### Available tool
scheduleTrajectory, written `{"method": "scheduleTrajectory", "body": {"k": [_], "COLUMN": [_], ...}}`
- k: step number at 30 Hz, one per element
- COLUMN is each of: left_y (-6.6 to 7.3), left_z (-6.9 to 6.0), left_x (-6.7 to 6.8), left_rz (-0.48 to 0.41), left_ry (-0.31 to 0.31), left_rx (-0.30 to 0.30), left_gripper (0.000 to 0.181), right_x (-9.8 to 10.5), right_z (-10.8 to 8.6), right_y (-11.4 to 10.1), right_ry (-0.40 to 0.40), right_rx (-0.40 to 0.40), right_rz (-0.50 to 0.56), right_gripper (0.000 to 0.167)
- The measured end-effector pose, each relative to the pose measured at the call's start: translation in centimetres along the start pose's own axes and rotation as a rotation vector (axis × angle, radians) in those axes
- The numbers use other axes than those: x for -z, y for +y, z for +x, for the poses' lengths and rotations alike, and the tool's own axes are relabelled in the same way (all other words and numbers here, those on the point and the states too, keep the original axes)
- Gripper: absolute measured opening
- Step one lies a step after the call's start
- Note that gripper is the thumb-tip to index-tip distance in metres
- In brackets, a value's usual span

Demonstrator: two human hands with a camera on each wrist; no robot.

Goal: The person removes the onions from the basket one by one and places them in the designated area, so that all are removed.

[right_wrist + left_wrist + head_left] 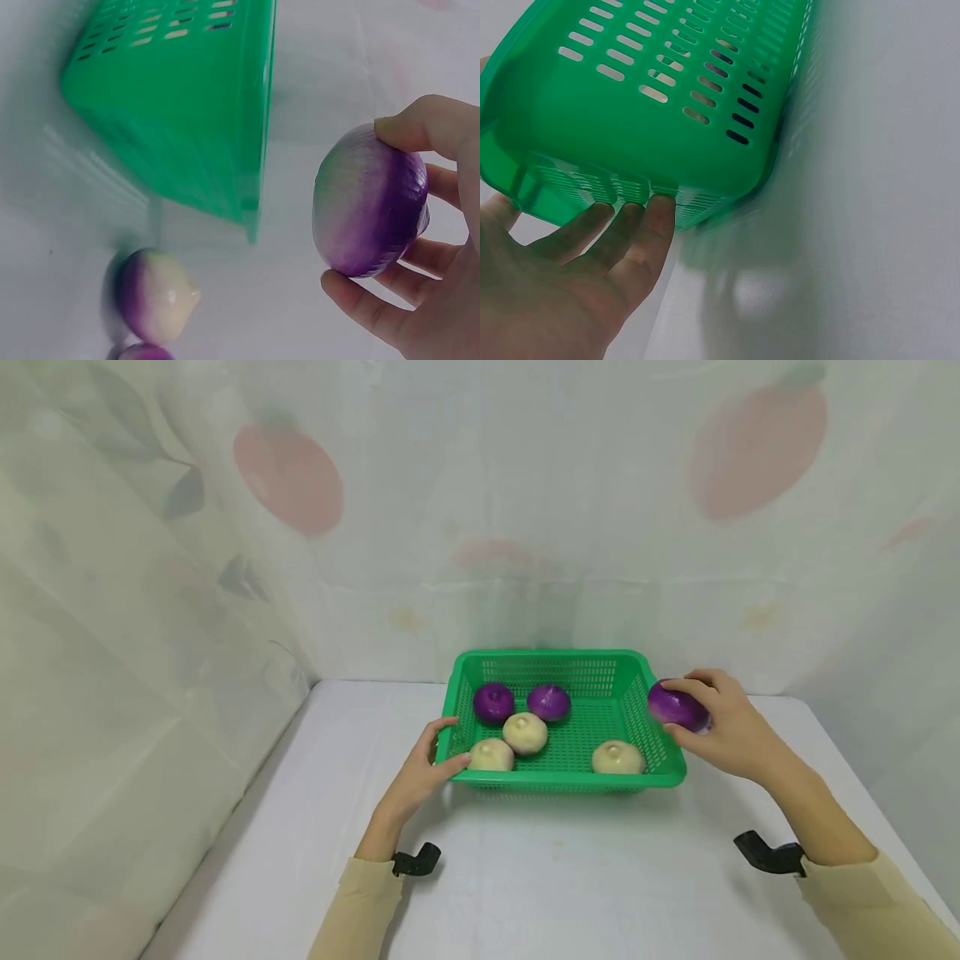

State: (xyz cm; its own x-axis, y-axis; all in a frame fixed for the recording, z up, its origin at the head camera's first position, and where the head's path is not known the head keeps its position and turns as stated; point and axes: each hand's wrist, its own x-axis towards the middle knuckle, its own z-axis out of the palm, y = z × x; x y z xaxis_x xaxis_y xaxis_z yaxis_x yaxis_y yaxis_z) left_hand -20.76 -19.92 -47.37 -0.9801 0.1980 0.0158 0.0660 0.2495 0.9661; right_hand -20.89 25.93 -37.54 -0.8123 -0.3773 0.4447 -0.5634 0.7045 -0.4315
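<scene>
A green plastic basket (pixel 555 779) with slotted walls stands on the table. Its left rim is gripped near the front corner by my left hand (pixel 420 770); the left wrist view shows several fingers (pixel 641 247) against the outer wall. Just outside the basket's right rim, my right hand (pixel 738 731) holds a purple onion (pixel 678 706) between thumb and fingers, apart from the basket in the right wrist view. Inside the basket lie several onions, among them a purple onion (pixel 493 702) at the back and a pale onion (pixel 618 757) at front right.
The right wrist view shows a purple-and-white onion (pixel 156 294) on the table beside the basket, with another onion (pixel 146 352) partly cut off below it. A white cloth covers the table (pixel 555 877). Printed curtains (pixel 525 510) hang behind and at both sides.
</scene>
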Motion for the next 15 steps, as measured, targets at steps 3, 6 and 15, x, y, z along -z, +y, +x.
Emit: {"method": "scheduleTrajectory", "body": {"k": [3, 6, 15], "left_y": [0.1, 0.1, 0.0], "left_z": [0.0, 0.0, -0.1], "left_x": [0.0, 0.0, 0.0], "left_rz": [-0.002, -0.002, 0.000], "left_ry": [-0.001, -0.003, -0.003], "left_rx": [0.001, -0.003, -0.004], "left_gripper": [0.069, 0.069, 0.070], "right_x": [0.1, 0.1, -1.1], "right_z": [-0.7, -1.3, -3.0], "right_y": [0.7, 1.5, 3.8], "right_ry": [0.040, 0.072, 0.088], "right_rx": [-0.015, -0.028, -0.065], "right_rz": [-0.013, -0.035, -0.105], "right_gripper": [0.054, 0.055, 0.053]}}
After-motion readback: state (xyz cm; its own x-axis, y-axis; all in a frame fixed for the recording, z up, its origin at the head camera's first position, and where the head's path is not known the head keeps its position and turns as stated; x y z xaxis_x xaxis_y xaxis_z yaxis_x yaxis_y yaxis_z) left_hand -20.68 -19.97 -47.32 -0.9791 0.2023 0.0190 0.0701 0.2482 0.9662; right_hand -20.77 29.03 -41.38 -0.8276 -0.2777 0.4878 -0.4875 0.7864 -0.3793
